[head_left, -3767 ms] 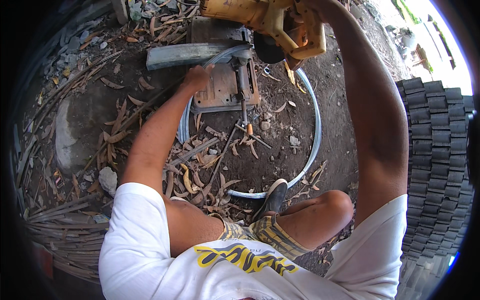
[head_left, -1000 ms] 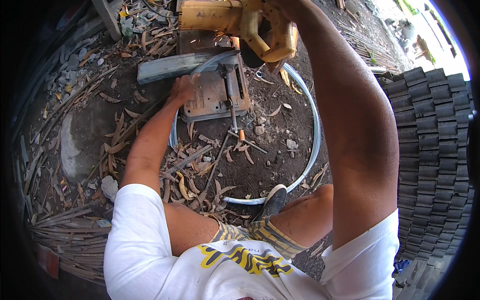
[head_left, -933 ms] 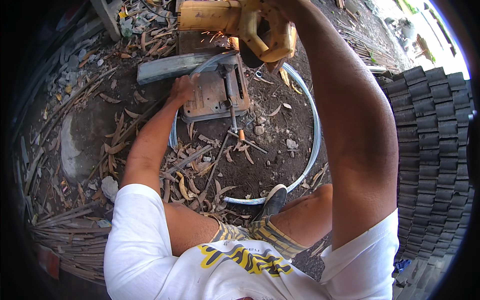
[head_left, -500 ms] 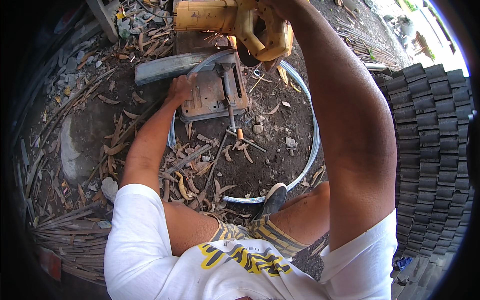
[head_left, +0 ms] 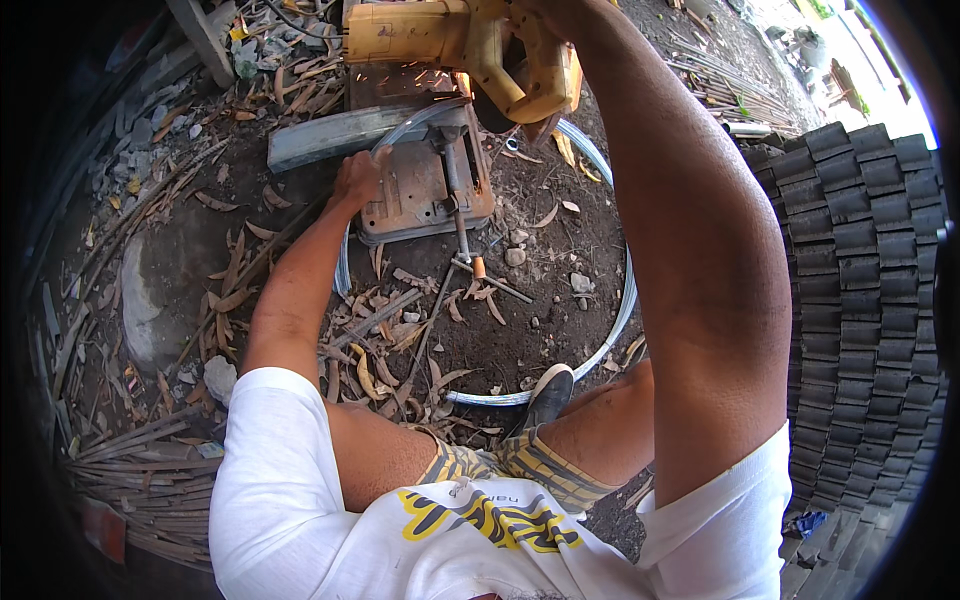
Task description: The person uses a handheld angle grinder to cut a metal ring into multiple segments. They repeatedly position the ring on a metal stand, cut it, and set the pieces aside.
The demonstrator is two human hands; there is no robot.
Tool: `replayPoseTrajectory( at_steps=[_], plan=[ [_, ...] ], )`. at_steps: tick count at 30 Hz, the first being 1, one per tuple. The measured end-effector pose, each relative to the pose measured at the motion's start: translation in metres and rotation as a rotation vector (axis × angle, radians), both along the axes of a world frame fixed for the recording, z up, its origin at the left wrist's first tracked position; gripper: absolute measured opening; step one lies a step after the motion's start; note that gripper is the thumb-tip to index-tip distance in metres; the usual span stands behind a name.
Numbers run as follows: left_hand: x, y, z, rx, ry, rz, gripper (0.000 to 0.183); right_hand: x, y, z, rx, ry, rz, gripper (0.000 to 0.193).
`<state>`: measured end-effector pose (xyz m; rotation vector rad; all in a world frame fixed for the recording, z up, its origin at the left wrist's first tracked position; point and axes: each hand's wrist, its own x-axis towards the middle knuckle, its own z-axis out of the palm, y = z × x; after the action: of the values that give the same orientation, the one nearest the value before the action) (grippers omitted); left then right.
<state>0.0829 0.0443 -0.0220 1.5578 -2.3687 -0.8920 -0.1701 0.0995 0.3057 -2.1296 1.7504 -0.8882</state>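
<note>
A yellow chop saw is lowered at the top of the view, and orange sparks fly beneath its motor. My right hand grips the saw's handle at the upper edge, where most of the fingers are cut off. Over the rusty saw base, my left hand is closed on a large coil of silvery wire. One stretch of that wire runs from the hand toward the blade area, next to the clamp screw. The cutting point itself is hidden by the saw.
A grey metal channel lies against the base's left side. Dry leaves, stones and thin rods cover the soil. Stacked dark tiles stand at the right, and bundled sticks lie at lower left. My shoe is inside the coil.
More sparks show under the saw, spread wider to the left. The saw and both hands hold nearly the same place.
</note>
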Motion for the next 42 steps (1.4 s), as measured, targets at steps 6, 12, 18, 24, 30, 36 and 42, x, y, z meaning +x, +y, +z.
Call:
replayPoseTrajectory(
  at_steps=[6,12,18,24,30,36,42],
  plan=[
    [-0.001,0.003,0.004,-0.018,0.015,0.014,0.071,0.01,0.012,0.009,0.139,-0.027,-0.172,0.019],
    [0.004,0.003,0.006,0.024,0.092,0.0,0.071,0.018,0.013,0.008,0.155,-0.231,-0.236,0.018],
    [0.0,0.0,-0.004,-0.086,0.042,-0.007,0.071,0.015,0.011,0.003,0.132,-0.32,-0.188,0.02],
    [-0.001,-0.001,-0.004,-0.044,0.014,-0.011,0.072,0.017,0.012,0.003,0.116,-0.239,-0.262,0.02],
    [-0.002,0.001,0.006,0.0,-0.01,0.012,0.071,0.013,0.011,-0.006,0.044,-0.324,-0.234,0.018],
    [0.0,-0.001,0.001,-0.007,0.001,-0.003,0.07,0.014,0.008,-0.006,0.055,-0.505,-0.138,0.018],
    [0.0,-0.004,-0.002,0.031,0.018,-0.001,0.07,0.022,0.02,0.001,0.073,-0.41,-0.249,0.017]
  ],
)
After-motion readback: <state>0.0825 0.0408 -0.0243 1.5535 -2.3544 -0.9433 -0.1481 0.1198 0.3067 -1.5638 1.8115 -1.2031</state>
